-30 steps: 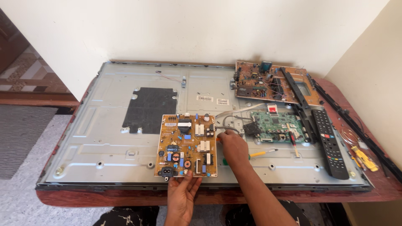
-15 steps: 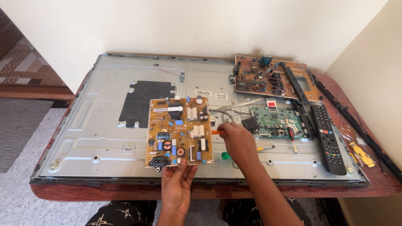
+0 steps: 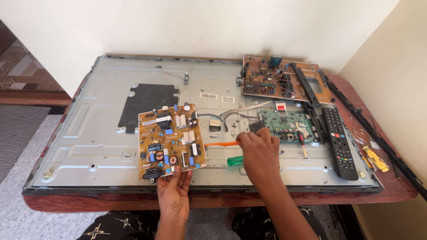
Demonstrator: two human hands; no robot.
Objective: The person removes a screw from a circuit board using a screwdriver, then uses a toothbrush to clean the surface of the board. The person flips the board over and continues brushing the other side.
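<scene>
A brown power supply board lies tilted on the grey metal back of a flat television panel. My left hand holds the board by its near edge, thumb on top. My right hand rests on the panel just right of the board, its fingers curled round the end of an orange-handled screwdriver that sticks out leftward. A green-handled tool lies half under that hand. A green circuit board sits just beyond it, with grey ribbon cables leading to it.
A larger brown circuit board lies at the back right. A black remote control and black plastic strips lie to the right, with a yellow tool on the red-brown table. A black patch is on the panel.
My left hand has slid the power board a little leftward across the panel. More of the orange handle now sticks out of my right hand, which sits closer to the green board.
</scene>
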